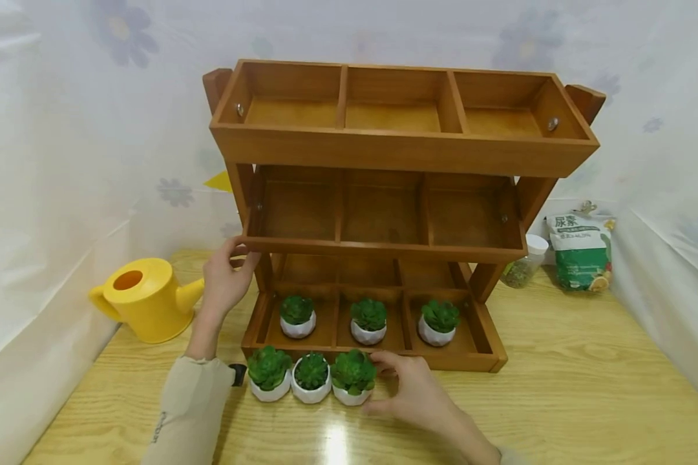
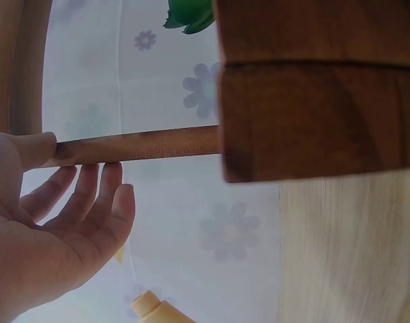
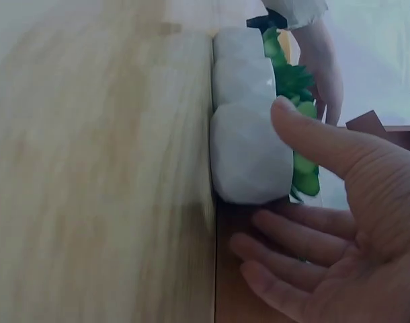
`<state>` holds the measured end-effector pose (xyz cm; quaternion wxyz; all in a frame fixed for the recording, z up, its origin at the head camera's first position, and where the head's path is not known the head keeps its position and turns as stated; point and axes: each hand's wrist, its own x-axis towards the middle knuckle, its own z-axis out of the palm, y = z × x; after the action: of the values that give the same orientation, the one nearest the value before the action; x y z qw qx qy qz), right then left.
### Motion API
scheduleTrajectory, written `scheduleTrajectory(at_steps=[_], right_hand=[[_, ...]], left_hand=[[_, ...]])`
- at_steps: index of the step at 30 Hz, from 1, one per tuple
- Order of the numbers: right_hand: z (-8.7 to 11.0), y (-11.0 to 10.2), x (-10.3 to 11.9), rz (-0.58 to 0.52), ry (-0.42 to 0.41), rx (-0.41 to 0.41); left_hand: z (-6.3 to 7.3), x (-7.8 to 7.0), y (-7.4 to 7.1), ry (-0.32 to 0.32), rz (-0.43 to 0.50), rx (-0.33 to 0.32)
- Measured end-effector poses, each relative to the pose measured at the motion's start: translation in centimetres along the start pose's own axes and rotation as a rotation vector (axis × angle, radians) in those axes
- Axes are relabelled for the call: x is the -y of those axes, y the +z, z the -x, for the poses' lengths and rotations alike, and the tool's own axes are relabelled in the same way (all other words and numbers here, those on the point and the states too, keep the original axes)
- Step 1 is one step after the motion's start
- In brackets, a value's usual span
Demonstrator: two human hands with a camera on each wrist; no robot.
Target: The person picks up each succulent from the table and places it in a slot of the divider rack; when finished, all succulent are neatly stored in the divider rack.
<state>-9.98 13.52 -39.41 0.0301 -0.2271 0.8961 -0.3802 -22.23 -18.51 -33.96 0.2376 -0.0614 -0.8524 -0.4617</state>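
Note:
A brown wooden three-tier plant stand (image 1: 349, 145) stands on the table. My left hand (image 1: 225, 274) pinches the wood at its left side by the middle tier, thumb on one side and fingertips on the other in the left wrist view. In front of the stand, three potted succulents sit in a touching row: a left one (image 1: 269, 373), a middle one (image 1: 311, 378) and a right one (image 1: 353, 376). Beside the right pot is my right hand (image 1: 410, 391), its fingers extended and thumb apart. In the right wrist view the thumb overlaps the white pot (image 3: 249, 155); contact is unclear.
Three more potted succulents (image 1: 369, 321) occupy separate bottom-tier compartments. A yellow watering can (image 1: 154, 303) stands left of the stand. Behind its right leg are a white-lidded jar (image 1: 523, 263) and a green-and-white bag (image 1: 583, 252). Flower-patterned sheeting (image 1: 64, 129) surrounds the table.

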Motion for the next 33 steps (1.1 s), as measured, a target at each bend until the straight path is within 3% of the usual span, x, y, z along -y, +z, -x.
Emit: scheduleTrajectory(at_steps=[16,27,33], right_hand=[[-0.6,1.2,1.1,0.068,0.091,-0.050],[-0.4,1.1,1.0,0.005,0.045,0.026],[-0.4,1.4,1.1,0.000,0.059,0.001]], left_hand=[[-0.1,0.0,0.3,0.006,0.000,0.003],[0.0,0.0,0.2,0.014,-0.009,0.002],[0.0,0.0,0.1,0.016,-0.003,0.002]])
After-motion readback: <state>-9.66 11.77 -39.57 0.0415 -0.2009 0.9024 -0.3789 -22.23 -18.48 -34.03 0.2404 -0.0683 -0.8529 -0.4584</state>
